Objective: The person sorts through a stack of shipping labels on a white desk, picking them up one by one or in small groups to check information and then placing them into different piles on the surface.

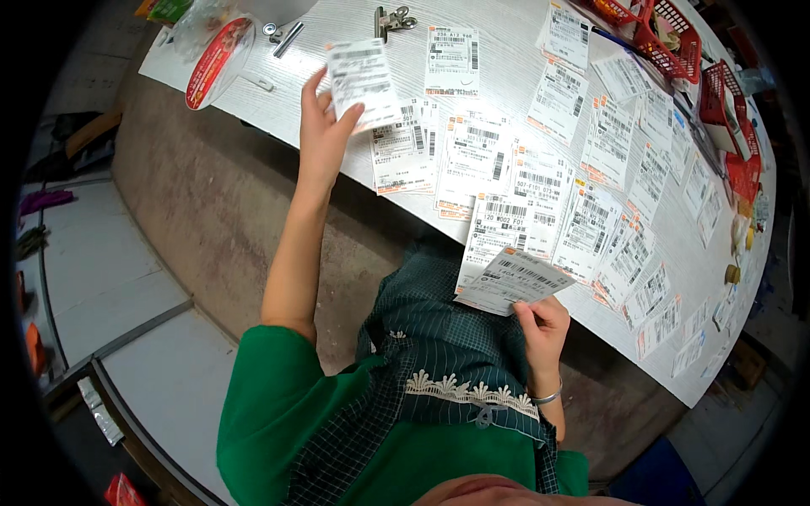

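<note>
Between the thumb and fingers of my left hand is a white shipping label with barcodes, raised over the table's far left part. My right hand pinches the lower corner of a small stack of shipping labels, tilted above the near table edge. Below the left hand's label lies an overlapping pile of labels. Another pile is beside it to the right, and a single label sits farther back. Partly under the right hand's stack is one more label.
More labels spread across the white table to the right, including a pile. At the back are a metal bulldog clip, a red oval package and red plastic baskets. A blue bin stands lower right.
</note>
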A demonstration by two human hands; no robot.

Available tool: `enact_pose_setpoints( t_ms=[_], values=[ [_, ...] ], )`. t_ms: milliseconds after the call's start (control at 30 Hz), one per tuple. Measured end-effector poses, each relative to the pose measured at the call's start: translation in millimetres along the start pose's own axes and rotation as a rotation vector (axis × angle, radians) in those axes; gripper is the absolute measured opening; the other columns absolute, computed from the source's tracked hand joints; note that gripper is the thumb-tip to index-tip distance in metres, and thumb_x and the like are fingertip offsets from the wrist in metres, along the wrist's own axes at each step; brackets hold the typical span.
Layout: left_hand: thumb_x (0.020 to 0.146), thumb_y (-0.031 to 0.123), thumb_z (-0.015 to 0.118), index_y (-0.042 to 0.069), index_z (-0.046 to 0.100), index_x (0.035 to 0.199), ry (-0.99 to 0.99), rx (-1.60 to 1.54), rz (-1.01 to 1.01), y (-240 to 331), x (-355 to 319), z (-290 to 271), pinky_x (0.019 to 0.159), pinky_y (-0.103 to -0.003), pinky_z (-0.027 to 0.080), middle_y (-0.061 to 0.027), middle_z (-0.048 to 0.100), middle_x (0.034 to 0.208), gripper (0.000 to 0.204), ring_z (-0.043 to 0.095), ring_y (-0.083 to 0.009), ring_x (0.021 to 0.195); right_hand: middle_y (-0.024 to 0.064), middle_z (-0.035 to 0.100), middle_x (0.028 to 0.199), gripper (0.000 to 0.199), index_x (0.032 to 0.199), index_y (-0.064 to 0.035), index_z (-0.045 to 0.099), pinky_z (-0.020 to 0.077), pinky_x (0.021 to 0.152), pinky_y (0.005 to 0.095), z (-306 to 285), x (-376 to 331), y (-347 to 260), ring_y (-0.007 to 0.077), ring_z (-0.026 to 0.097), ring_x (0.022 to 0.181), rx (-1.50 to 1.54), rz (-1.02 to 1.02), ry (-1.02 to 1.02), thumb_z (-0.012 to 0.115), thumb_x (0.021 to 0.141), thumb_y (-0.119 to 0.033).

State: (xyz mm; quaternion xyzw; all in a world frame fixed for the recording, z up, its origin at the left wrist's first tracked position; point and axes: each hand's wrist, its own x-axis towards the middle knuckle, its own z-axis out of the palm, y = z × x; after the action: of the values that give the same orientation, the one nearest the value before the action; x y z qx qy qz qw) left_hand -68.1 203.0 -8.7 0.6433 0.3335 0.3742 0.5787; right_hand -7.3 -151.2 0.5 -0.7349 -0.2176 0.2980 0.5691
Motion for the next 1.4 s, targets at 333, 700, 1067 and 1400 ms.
enact_pose_setpoints(
  t_ms=[333,700,1067,1400],
  values=[
    [0.079,0.016,0.062,0.007,0.065,0.106,-0.159,0.581,0.121,-51,75,12,0.082,-0.034,0.047,-0.0129,0.064,0.103,0.029,0.060,-0.0267,0.095,0.0097,0.062,0.073,0.009,0.075,0.0082,0.063,0.0397,0.059,0.0248,8,10,-19,0.0140,0.055,0.066,-0.007,-0.053,-0.024,0.065,0.077,0.000],
    [0.079,0.030,0.063,0.018,0.065,0.112,-0.033,1.019,0.353,-72,99,10,0.089,-0.041,0.040,-0.0106,0.058,0.111,0.035,0.053,-0.0291,0.100,0.0087,0.065,0.088,0.026,0.087,-0.0025,0.069,0.0481,0.061,0.0305,35,16,-28,0.0220,0.058,0.072,0.027,-0.406,-0.480,0.068,0.062,0.002],
    [0.089,0.020,0.053,0.002,0.054,0.119,0.034,0.435,0.290,-24,39,8,0.095,-0.034,0.037,-0.0138,0.052,0.120,0.035,0.047,-0.0215,0.112,0.0087,0.065,0.085,0.028,0.086,-0.0005,0.069,0.0480,0.058,0.0292,30,15,-31,0.0209,0.058,0.069,0.009,-0.530,-0.391,0.069,0.058,0.003],
    [0.095,0.039,0.036,-0.005,0.056,0.111,-0.679,0.005,-0.493,3,-139,-19,0.081,-0.033,0.048,-0.0140,0.066,0.096,0.051,0.062,-0.0199,0.088,0.0082,0.065,0.087,0.027,0.090,-0.0016,0.068,0.0478,0.060,0.0309,23,9,-18,0.0223,0.058,0.070,0.002,-0.635,-0.204,0.067,0.063,0.000]
  ],
)
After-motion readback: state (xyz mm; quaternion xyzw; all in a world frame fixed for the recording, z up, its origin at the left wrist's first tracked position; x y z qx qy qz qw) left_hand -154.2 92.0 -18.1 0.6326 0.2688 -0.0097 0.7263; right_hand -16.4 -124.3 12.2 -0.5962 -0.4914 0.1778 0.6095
